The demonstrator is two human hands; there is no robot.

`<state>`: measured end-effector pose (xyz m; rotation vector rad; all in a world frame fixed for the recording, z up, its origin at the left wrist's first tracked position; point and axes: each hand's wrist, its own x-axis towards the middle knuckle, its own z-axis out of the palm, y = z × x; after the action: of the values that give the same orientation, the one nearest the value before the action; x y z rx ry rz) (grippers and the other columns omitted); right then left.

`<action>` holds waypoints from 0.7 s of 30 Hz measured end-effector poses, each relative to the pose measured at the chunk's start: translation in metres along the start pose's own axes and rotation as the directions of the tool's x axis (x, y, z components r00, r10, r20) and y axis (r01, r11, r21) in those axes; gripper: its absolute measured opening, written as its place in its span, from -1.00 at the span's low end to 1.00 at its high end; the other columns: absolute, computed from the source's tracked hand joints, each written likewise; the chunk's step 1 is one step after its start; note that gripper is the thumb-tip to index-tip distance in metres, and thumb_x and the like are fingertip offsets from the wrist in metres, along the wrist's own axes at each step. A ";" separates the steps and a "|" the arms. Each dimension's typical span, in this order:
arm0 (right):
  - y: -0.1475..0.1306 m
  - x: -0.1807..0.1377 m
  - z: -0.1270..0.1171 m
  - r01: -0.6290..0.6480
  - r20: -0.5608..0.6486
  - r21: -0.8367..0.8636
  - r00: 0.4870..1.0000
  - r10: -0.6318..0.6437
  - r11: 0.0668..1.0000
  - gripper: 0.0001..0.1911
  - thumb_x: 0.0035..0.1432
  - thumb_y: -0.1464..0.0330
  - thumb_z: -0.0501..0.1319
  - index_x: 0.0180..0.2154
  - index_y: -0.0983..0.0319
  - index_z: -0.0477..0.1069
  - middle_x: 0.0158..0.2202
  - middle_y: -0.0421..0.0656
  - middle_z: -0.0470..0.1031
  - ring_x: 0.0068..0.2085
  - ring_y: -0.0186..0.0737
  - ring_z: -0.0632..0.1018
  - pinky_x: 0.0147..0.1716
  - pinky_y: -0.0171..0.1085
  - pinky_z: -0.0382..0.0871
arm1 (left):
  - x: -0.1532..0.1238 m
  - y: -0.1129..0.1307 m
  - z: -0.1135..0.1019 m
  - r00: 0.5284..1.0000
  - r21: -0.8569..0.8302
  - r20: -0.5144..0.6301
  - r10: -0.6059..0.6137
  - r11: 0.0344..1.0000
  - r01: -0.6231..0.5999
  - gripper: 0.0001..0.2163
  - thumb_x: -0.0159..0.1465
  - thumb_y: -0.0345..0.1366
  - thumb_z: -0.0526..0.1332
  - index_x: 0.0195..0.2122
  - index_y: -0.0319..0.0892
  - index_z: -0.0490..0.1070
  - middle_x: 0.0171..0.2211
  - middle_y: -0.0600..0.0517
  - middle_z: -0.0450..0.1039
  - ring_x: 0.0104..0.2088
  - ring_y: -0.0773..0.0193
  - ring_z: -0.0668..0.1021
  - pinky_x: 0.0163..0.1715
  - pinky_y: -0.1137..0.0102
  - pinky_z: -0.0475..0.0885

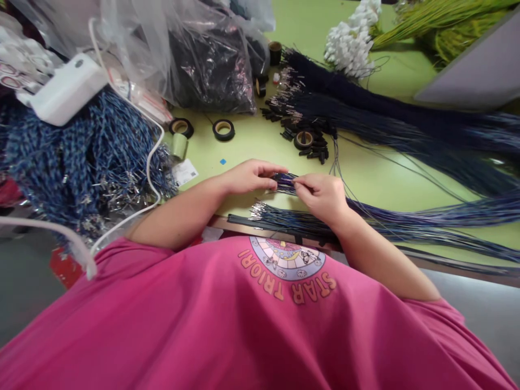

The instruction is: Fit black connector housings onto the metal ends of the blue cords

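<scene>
A bundle of dark blue and purple wires [286, 187] lies on the green table between my two hands. My left hand [255, 177] has its thumb and fingers closed round the left end of this bundle. My right hand [323, 196] pinches at the wires just to the right, thumb and forefinger together. From there the wires [426, 213] run off to the right edge. Closer to my body lies a second wire bundle [292, 218] with bare metal terminals [257, 210] at its left end.
Black tape rolls [223, 130] and small black sleeves [319, 149] lie beyond my hands. Dark wires [365, 103] spread across the back right. Twisted blue wires [81, 157] are heaped at left beneath a white device [69, 89] with a white cable [150, 162]. Plastic bags [203, 59] stand behind.
</scene>
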<state>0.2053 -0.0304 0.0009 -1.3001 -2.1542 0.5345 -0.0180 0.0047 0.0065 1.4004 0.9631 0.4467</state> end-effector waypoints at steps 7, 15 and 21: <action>-0.001 -0.002 0.000 0.037 0.063 -0.250 0.998 -0.022 0.967 -0.64 0.24 0.31 0.05 -0.27 0.21 0.63 -0.34 -0.08 0.65 -0.34 -0.18 0.59 -0.36 -0.25 0.31 | 0.000 0.002 0.001 1.000 0.014 -0.024 0.000 1.000 0.000 -0.83 0.11 -0.45 0.30 -0.26 -0.26 0.40 -0.37 0.06 0.49 -0.37 0.40 0.50 -0.30 0.41 0.37; -0.001 -0.003 0.000 -0.028 0.100 -0.223 0.994 0.052 0.975 -0.64 0.24 0.30 0.03 -0.26 0.20 0.62 -0.35 -0.11 0.65 -0.35 -0.23 0.56 -0.37 -0.28 0.24 | 0.001 0.001 0.002 0.997 -0.029 -0.075 0.006 1.000 -0.008 -0.82 0.08 -0.47 0.32 -0.28 -0.27 0.41 -0.36 0.04 0.54 -0.37 0.39 0.53 -0.28 0.40 0.40; -0.004 -0.002 0.000 -0.052 0.172 -0.360 0.978 0.121 0.931 -0.63 0.23 0.29 0.01 -0.32 0.20 0.60 -0.42 -0.11 0.62 -0.40 -0.22 0.52 -0.43 -0.27 0.11 | -0.001 0.004 0.004 0.993 -0.014 -0.116 -0.024 1.000 0.022 -0.80 0.05 -0.45 0.35 -0.28 -0.27 0.44 -0.41 0.06 0.52 -0.40 0.40 0.51 -0.31 0.40 0.39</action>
<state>0.2033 -0.0341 0.0033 -1.5984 -2.4439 0.3231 -0.0140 0.0022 0.0101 1.3622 1.0681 0.5207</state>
